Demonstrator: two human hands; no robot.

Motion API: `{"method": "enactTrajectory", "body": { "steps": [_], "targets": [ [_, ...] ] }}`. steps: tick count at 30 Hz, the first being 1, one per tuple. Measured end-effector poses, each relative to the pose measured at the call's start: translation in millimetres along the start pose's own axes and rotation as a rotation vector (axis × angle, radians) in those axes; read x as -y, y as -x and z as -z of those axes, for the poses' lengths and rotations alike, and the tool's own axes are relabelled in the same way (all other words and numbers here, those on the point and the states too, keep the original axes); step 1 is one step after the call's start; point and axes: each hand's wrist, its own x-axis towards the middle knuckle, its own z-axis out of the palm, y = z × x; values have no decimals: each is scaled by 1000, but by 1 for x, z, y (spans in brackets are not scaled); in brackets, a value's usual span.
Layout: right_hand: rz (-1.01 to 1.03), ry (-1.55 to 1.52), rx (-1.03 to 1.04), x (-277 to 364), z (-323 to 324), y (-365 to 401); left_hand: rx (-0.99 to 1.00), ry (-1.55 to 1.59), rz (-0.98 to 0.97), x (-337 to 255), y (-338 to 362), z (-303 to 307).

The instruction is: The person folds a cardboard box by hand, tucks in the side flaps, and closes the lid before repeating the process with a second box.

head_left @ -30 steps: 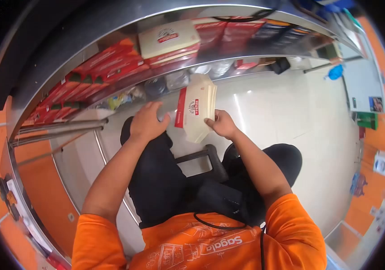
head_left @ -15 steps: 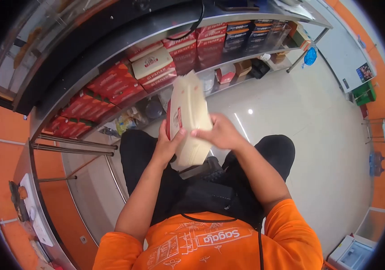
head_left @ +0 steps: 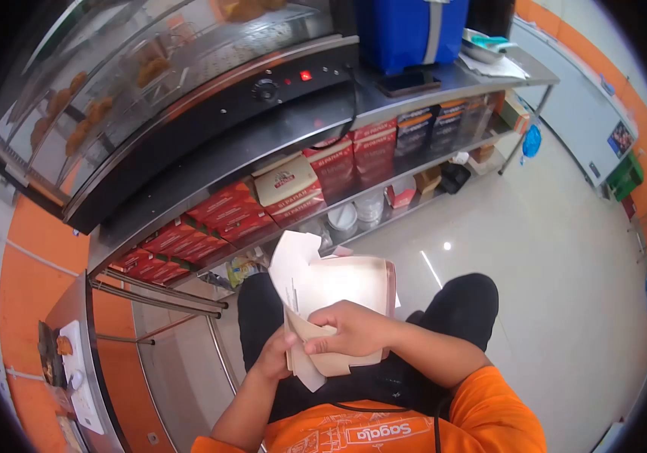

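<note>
Over my lap is a cardboard food box [head_left: 352,283], opened out so its pale inside faces up, with a loose flap standing at its left. My left hand [head_left: 273,356] is closed on the box's lower left edge, thumb against the board. Reaching across the near side, my right hand [head_left: 353,328] grips a folded flap close to the left thumb. Some of its fingers are hidden behind the board.
A steel counter [head_left: 474,94] ahead carries a heated display case [head_left: 263,94] with fried food and a blue container [head_left: 410,34]. Stacked red boxes [head_left: 225,211] and a cream-lidded box [head_left: 287,180] fill its shelf. A side table [head_left: 97,355] stands left; a white freezer [head_left: 572,106] is far right.
The flat, folded box between my hands has been opened out, and its pale inside now shows. Both hands are lower, nearer my body. My view has tilted up toward the counter.
</note>
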Motion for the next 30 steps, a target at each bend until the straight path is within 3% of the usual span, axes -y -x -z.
{"method": "enactTrajectory", "body": {
  "steps": [3,4,7,9,11,14,17,19,21,22,24,26,28,30],
  "targets": [
    [6,-230,-57,-23,-9,-4,90,-137,-36,-27,0,-8],
    [-98,-205,-60,-22,-6,-5,56,-380,-53,-34,-2,-3],
    [6,-209,-160,-30,-8,-7,-194,-909,-136,-56,-1,-35],
    [-66,-236,-184,-19,-4,-3,-330,-1070,-107,-57,2,-39],
    [-95,-156,-317,-6,8,8,-483,-1096,-174,-54,12,-22],
    [157,-418,-607,-37,38,29,-674,-1067,-196,-86,52,-5],
    [383,-794,-557,-60,75,39,-948,-958,-317,-118,125,18],
    [518,-825,-396,-67,87,36,-1145,-995,-402,-144,189,32],
    [518,-871,-472,-74,85,31,-1493,-1263,-310,-176,259,25],
    [495,-874,-456,-78,85,30,-1805,-1303,-94,-190,288,6],
    [451,-882,-424,-88,87,25,-1999,-1452,-173,-206,385,28],
    [403,-847,-419,-95,86,22,-2163,-1517,-25,-229,475,17],
    [341,-845,-420,-97,82,17,-2175,-1140,-268,-236,552,12],
    [292,-843,-437,-97,78,11,-2241,-899,-44,-245,600,3]
  ]
}}
